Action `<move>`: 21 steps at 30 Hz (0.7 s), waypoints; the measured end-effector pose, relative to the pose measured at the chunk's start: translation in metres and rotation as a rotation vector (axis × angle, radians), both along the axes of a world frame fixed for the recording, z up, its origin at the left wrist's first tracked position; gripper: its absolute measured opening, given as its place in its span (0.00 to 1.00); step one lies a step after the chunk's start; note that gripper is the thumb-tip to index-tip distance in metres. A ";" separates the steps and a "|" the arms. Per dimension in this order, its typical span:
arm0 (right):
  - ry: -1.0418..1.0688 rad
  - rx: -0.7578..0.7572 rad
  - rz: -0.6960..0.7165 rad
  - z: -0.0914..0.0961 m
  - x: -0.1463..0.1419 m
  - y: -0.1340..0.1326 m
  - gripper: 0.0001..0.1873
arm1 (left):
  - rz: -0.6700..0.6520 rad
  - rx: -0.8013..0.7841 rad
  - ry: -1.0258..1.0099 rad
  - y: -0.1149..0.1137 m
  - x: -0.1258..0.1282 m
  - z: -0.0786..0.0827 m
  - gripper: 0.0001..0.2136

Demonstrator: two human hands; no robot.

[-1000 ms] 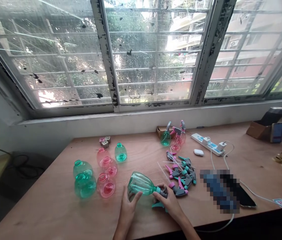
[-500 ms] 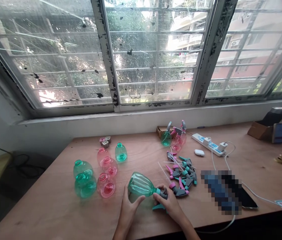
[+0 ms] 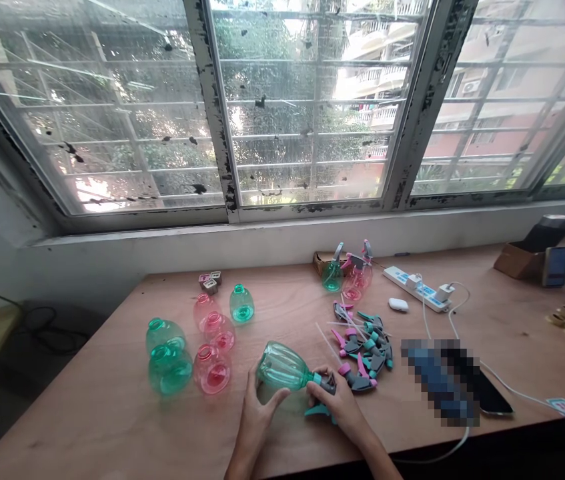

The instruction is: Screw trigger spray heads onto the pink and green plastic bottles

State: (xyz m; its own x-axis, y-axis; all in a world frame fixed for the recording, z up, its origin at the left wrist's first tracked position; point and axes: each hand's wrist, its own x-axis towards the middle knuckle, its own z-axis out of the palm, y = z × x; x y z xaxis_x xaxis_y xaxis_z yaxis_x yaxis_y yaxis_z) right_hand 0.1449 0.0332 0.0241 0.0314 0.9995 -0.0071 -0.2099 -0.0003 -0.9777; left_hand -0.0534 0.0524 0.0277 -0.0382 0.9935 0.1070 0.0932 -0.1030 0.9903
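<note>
A clear green spray bottle (image 3: 282,367) lies tilted on its side between my hands, its neck toward the right. My left hand (image 3: 261,407) is wrapped round the bottle's base end. The fingers of my right hand (image 3: 335,397) close on the grey and teal spray head (image 3: 326,384) at the neck; its teal trigger (image 3: 318,411) sticks out below. Close by on the right lies a heap of loose spray heads (image 3: 367,347) in grey, pink and teal with thin tubes. Left of my hands stand pink bottles (image 3: 213,370) and green bottles (image 3: 169,370) without heads.
At the back stand spray bottles with heads (image 3: 357,277) beside a small cardboard box (image 3: 319,262). A power strip (image 3: 418,289), a white earphone case (image 3: 399,305), cables and a dark phone (image 3: 495,393) lie to the right. Small grey-pink blocks (image 3: 209,283) sit at the back left.
Both hands keep nearly the same hold on the bottle and spray head. The right fingers have shifted slightly at the neck; the view has moved a little.
</note>
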 end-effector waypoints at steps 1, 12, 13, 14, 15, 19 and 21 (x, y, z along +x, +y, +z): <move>-0.003 0.002 0.002 0.001 0.000 0.000 0.18 | 0.011 -0.003 -0.004 0.000 0.000 0.000 0.31; 0.051 -0.014 -0.027 -0.001 0.002 0.004 0.20 | -0.018 -0.003 -0.008 -0.002 0.001 0.005 0.27; 0.056 -0.016 -0.027 -0.002 0.002 0.005 0.20 | -0.018 -0.004 -0.004 -0.002 0.001 0.005 0.27; 0.061 -0.016 -0.025 -0.003 0.002 0.005 0.20 | -0.017 -0.004 -0.001 -0.002 0.001 0.004 0.27; 0.063 -0.016 -0.021 -0.003 0.002 0.005 0.20 | -0.014 -0.003 0.001 -0.003 0.002 0.004 0.28; 0.058 -0.014 -0.008 -0.002 0.002 0.002 0.19 | 0.012 -0.003 0.010 -0.003 0.002 0.005 0.31; 0.050 -0.014 0.002 0.000 0.001 0.000 0.19 | 0.019 -0.008 0.010 -0.002 0.001 0.005 0.30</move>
